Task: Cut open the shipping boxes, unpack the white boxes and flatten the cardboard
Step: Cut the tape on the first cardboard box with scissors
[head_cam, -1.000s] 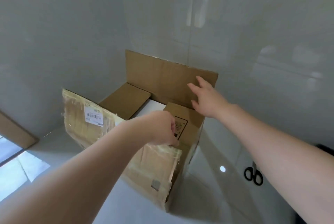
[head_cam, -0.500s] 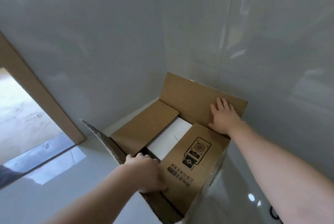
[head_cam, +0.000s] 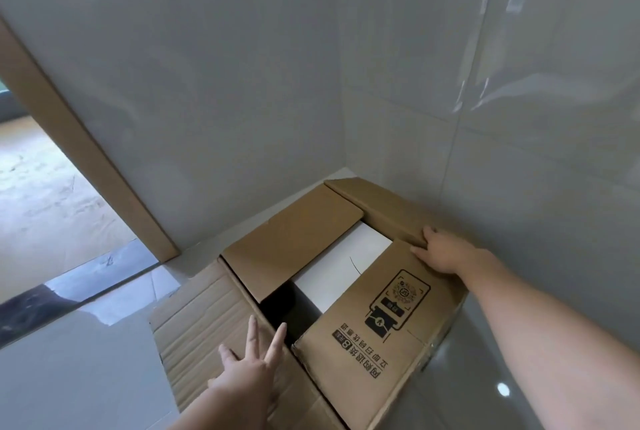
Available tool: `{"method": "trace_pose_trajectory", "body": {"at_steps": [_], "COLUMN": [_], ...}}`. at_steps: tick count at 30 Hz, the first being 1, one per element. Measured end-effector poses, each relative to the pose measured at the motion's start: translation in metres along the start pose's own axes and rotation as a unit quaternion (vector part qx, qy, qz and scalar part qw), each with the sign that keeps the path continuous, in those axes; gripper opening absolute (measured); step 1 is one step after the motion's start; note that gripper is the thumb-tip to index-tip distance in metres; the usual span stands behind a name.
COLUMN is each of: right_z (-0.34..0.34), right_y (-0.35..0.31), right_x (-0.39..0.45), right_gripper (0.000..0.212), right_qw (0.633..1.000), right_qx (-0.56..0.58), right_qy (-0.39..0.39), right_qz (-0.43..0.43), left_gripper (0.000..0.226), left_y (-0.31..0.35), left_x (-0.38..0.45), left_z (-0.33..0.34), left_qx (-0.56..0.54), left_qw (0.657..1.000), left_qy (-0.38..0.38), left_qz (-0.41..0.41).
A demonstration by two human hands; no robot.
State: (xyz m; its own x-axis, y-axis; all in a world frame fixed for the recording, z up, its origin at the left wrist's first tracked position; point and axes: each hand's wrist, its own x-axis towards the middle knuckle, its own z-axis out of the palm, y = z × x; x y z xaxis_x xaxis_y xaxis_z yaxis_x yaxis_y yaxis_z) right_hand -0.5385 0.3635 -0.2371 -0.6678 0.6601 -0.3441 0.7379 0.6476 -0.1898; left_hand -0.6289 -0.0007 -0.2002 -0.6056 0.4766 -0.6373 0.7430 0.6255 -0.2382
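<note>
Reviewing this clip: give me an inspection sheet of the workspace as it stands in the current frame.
Surface: glossy pale tiled floor, in a corner between two tiled walls.
Job's things: shipping box open on the floor, its outer flaps spread; two inner flaps partly cover a white box inside.
Clutter: nothing seen.
Hands: left hand rests with fingers spread on the near outer flap; right hand presses flat where the far flap meets the printed flap.
Cables: nothing seen.
Surroundings: a wooden door frame on the left, with rougher flooring beyond it.
</note>
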Motion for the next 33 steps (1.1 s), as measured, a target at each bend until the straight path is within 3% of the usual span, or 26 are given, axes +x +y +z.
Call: {"method": "trace_pose_trajectory", "body": {"at_steps": [2, 4, 7, 11, 18, 21, 24, 29, 31, 33], "right_z": [0.009, 0.017, 0.021, 0.024, 0.025, 0.026, 0.026, 0.031, 0.033, 0.036], "right_y": [0.001, 0.001, 0.001, 0.002, 0.002, 0.001, -0.002, -0.017, -0.019, -0.021], "right_x": [0.008, 0.015, 0.020, 0.024, 0.026, 0.026, 0.025, 0.022, 0.018, 0.013], "right_gripper": [0.049, 0.038, 0.033, 0.027, 0.031, 0.033, 0.036, 0.035, 0.036, 0.037], "right_qw": [1.000, 0.998, 0.997, 0.997, 0.996, 0.997, 0.997, 0.995, 0.993, 0.991], "right_qx": [0.026, 0.035, 0.029, 0.040, 0.063, 0.047, 0.044, -0.018, -0.039, -0.047], "right_qy": [0.005, 0.032, 0.057, 0.059, 0.046, 0.051, 0.043, 0.067, 0.088, 0.113], "right_qz": [-0.016, -0.028, -0.035, -0.036, -0.034, -0.040, -0.048, -0.074, -0.063, -0.047], "left_gripper": [0.083, 0.098, 0.100, 0.092, 0.061, 0.046, 0.047, 0.047, 0.042, 0.052], "left_y": [0.007, 0.008, -0.002, -0.017, -0.017, -0.019, -0.020, -0.017, -0.020, -0.025], "left_x": [0.009, 0.018, 0.035, 0.054, 0.088, 0.097, 0.097, 0.085, 0.079, 0.075], "left_z": [-0.008, -0.016, -0.019, -0.022, -0.003, 0.000, 0.006, 0.027, 0.023, 0.015], "left_qx": [0.031, 0.076, 0.169, 0.150, 0.129, 0.161, 0.151, 0.150, 0.146, 0.128], "left_qw": [0.999, 0.996, 0.971, 0.939, 0.921, 0.882, 0.850, 0.832, 0.837, 0.851], "left_qy": [-0.024, -0.030, 0.020, 0.072, 0.170, 0.238, 0.291, 0.272, 0.251, 0.209], "left_qz": [0.002, 0.042, 0.166, 0.300, 0.327, 0.374, 0.412, 0.459, 0.464, 0.464]}}
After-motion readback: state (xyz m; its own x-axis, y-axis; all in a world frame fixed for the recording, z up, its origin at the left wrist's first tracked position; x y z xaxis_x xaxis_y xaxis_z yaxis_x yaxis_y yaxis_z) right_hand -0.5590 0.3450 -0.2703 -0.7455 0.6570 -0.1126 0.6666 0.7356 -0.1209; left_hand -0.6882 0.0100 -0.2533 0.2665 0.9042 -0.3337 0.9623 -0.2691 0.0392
